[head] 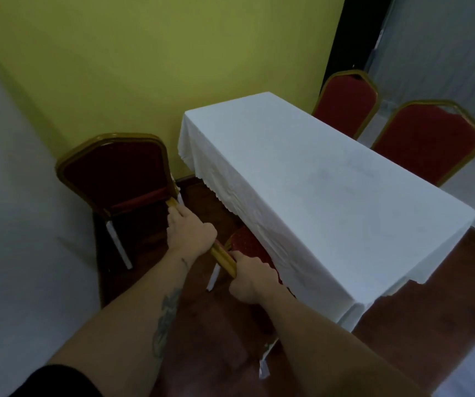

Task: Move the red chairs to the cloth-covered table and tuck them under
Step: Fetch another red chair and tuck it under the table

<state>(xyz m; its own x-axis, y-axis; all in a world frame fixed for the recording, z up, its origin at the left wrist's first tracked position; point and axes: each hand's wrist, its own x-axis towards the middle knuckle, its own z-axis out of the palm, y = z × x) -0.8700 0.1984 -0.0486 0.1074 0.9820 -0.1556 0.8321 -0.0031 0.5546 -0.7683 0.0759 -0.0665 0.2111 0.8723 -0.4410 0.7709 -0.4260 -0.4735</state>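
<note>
A white cloth-covered table (316, 179) fills the middle of the view. Both my hands grip the gold top rail (223, 257) of a red chair (247, 245) at the table's near long side. My left hand (190, 233) holds the rail's far part and my right hand (250, 279) its near end. The cloth's hem hides most of this chair's seat. Another red chair (113, 173) with a gold frame stands just beyond my left hand, by the yellow wall. Two more red chairs (345, 104) (428, 138) stand against the table's far long side.
The yellow wall (144, 67) closes the table's far short end. A pale wall (15, 196) runs along the left. The floor (431, 310) is dark red-brown near the table. A dark doorway (356, 30) opens at the back right.
</note>
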